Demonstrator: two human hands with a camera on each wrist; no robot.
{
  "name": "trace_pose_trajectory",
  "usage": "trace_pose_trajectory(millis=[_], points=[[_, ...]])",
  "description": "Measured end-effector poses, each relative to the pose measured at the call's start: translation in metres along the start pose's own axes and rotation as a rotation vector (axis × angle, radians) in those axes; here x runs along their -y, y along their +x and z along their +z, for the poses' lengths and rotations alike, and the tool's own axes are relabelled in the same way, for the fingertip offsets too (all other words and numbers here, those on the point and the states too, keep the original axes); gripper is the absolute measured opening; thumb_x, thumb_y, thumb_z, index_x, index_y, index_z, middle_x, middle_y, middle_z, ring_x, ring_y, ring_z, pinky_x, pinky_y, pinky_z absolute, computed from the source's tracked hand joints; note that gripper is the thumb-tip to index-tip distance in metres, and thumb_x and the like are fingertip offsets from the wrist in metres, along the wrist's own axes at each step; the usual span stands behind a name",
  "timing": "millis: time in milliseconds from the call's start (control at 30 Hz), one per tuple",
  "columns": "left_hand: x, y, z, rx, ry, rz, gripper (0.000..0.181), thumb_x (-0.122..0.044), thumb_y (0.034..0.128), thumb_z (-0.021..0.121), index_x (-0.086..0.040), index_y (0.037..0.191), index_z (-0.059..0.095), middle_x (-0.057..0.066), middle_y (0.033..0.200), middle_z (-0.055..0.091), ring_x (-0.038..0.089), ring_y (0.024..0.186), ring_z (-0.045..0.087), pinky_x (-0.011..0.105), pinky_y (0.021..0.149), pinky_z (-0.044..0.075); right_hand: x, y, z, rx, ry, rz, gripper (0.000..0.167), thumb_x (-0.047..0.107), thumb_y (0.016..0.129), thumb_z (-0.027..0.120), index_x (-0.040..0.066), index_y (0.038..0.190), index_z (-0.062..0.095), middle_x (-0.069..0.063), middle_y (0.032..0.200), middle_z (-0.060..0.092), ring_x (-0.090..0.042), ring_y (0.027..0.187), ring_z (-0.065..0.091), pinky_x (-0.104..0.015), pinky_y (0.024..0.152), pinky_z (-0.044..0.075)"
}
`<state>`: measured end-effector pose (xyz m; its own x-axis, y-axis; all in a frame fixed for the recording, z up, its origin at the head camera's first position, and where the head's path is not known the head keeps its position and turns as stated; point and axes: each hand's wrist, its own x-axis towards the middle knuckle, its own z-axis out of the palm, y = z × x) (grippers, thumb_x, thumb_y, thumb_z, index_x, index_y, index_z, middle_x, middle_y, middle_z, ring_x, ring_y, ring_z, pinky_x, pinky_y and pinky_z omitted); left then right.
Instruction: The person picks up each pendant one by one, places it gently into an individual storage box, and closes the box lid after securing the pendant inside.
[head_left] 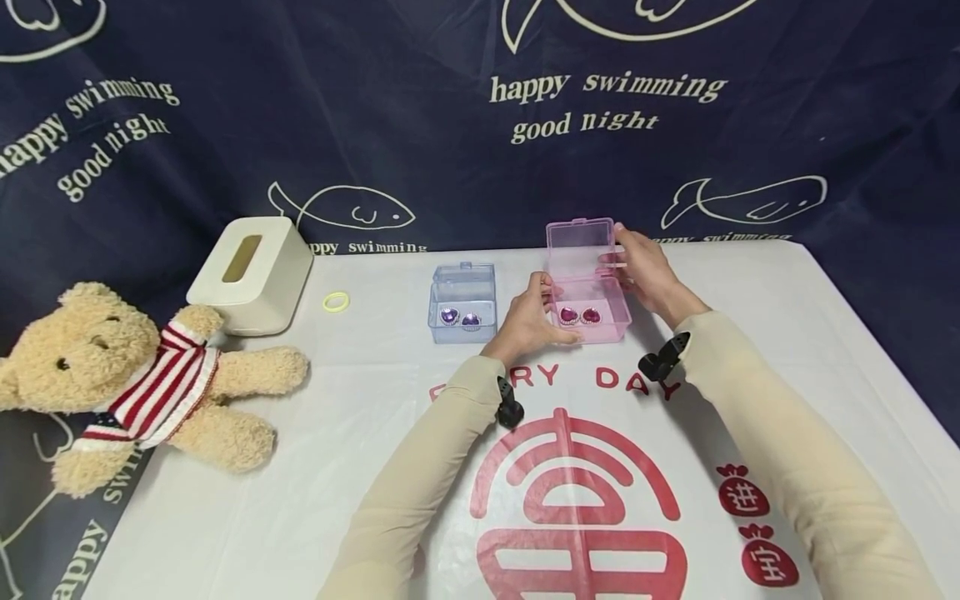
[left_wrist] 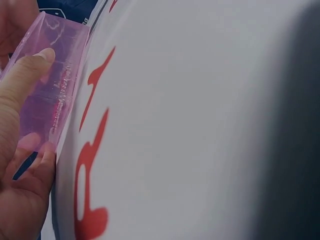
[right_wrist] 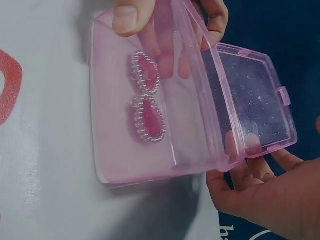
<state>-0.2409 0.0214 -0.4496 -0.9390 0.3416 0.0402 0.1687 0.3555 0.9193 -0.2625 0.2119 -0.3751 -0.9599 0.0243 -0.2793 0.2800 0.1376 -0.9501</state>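
Observation:
A clear pink plastic box stands on the table with its hinged lid raised. Two red heart-shaped gems with beaded silver rims lie inside it. My left hand grips the box's left side, its thumb along the front wall. At the right, my right hand has its fingers behind the lid and the hinge corner, as the right wrist view shows. Left of my left hand is a similar blue box, its lid up, with two purple gems in it.
A yellow-green ring lies on the white tablecloth. At the left are a cream tissue box and a teddy bear in a striped shirt. A dark blue printed curtain hangs behind the table's back edge.

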Motion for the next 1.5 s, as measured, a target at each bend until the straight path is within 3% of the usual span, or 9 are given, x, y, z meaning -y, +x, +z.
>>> trace_pose_trajectory(millis=[100, 200, 333, 600, 800, 1033, 1133, 1267, 1500], points=[[0.000, 0.000, 0.001, 0.002, 0.010, 0.008, 0.089, -0.012, 0.0560, 0.094, -0.008, 0.123, 0.036, 0.005, 0.125, 0.059, 0.019, 0.116, 0.059, 0.020, 0.100, 0.046, 0.000, -0.001, -0.002, 0.015, 0.000, 0.006, 0.065, 0.061, 0.097, 0.030, 0.009, 0.136, 0.042, 0.008, 0.089, 0.060, -0.007, 0.075, 0.062, -0.027, 0.072, 0.047], [0.000, 0.000, 0.001, 0.003, 0.021, 0.011, 0.088, -0.013, 0.0562, 0.094, -0.009, 0.122, 0.037, 0.005, 0.124, 0.060, 0.018, 0.115, 0.060, 0.020, 0.100, 0.046, -0.002, -0.003, -0.006, 0.034, 0.006, 0.001, 0.062, 0.064, 0.096, 0.030, 0.011, 0.115, 0.055, 0.008, 0.090, 0.060, -0.009, 0.080, 0.061, -0.032, 0.077, 0.045], [-0.001, 0.000, 0.001, 0.003, 0.035, 0.014, 0.087, -0.014, 0.0563, 0.095, -0.010, 0.122, 0.037, 0.005, 0.124, 0.060, 0.017, 0.114, 0.060, 0.021, 0.099, 0.047, -0.006, -0.007, -0.012, 0.089, 0.035, -0.032, 0.052, 0.062, 0.097, 0.034, 0.016, 0.097, 0.059, 0.009, 0.092, 0.065, -0.010, 0.086, 0.062, -0.038, 0.085, 0.042], [-0.002, 0.000, -0.001, 0.008, 0.058, 0.016, 0.087, -0.014, 0.0567, 0.094, -0.010, 0.122, 0.037, 0.006, 0.126, 0.059, 0.017, 0.116, 0.060, 0.023, 0.100, 0.046, -0.016, -0.019, -0.029, 0.324, 0.225, -0.117, 0.021, 0.026, 0.100, 0.046, 0.011, 0.100, 0.061, 0.001, 0.098, 0.073, -0.011, 0.094, 0.069, -0.027, 0.084, 0.054], [-0.003, -0.001, -0.002, 0.013, 0.121, 0.022, 0.085, -0.019, 0.0588, 0.094, -0.013, 0.122, 0.037, 0.005, 0.119, 0.060, 0.018, 0.114, 0.060, 0.026, 0.099, 0.048, -0.040, -0.018, -0.045, 0.506, 0.276, -0.265, 0.022, 0.000, 0.098, 0.048, -0.001, 0.116, 0.060, -0.003, 0.118, 0.067, -0.010, 0.108, 0.064, -0.024, 0.091, 0.054], [-0.002, -0.001, -0.003, 0.037, 0.142, 0.032, 0.081, -0.023, 0.0602, 0.093, -0.014, 0.118, 0.037, 0.004, 0.118, 0.058, 0.018, 0.116, 0.059, 0.026, 0.100, 0.046, -0.062, -0.020, -0.052, 0.368, -0.090, -0.361, 0.044, -0.004, 0.085, 0.068, -0.007, 0.127, 0.055, -0.006, 0.147, 0.048, 0.001, 0.123, 0.054, -0.010, 0.096, 0.045], [-0.002, -0.001, -0.004, 0.040, 0.169, 0.031, 0.083, -0.024, 0.0601, 0.093, -0.015, 0.121, 0.036, 0.003, 0.120, 0.059, 0.017, 0.115, 0.060, 0.026, 0.099, 0.046, -0.067, -0.021, -0.051, 0.354, -0.096, -0.330, 0.050, -0.007, 0.082, 0.070, -0.006, 0.129, 0.054, -0.014, 0.152, 0.040, -0.002, 0.123, 0.054, -0.011, 0.097, 0.045], [-0.004, -0.003, -0.005, 0.055, 0.191, 0.006, 0.088, -0.033, 0.0631, 0.091, -0.016, 0.128, 0.035, 0.003, 0.122, 0.058, 0.017, 0.115, 0.058, 0.029, 0.099, 0.047, -0.071, -0.022, -0.048, 0.329, -0.111, -0.302, 0.055, -0.009, 0.079, 0.072, -0.004, 0.130, 0.053, -0.014, 0.150, 0.042, 0.000, 0.120, 0.053, -0.009, 0.096, 0.044], [-0.005, -0.005, -0.006, 0.073, 0.195, -0.012, 0.072, -0.052, 0.0835, 0.068, -0.017, 0.135, 0.033, 0.006, 0.131, 0.055, 0.023, 0.124, 0.055, 0.038, 0.102, 0.046, -0.072, -0.027, -0.045, 0.319, -0.122, -0.324, 0.048, -0.001, 0.086, 0.068, -0.006, 0.131, 0.050, -0.018, 0.147, 0.042, -0.002, 0.121, 0.053, -0.009, 0.095, 0.046]])
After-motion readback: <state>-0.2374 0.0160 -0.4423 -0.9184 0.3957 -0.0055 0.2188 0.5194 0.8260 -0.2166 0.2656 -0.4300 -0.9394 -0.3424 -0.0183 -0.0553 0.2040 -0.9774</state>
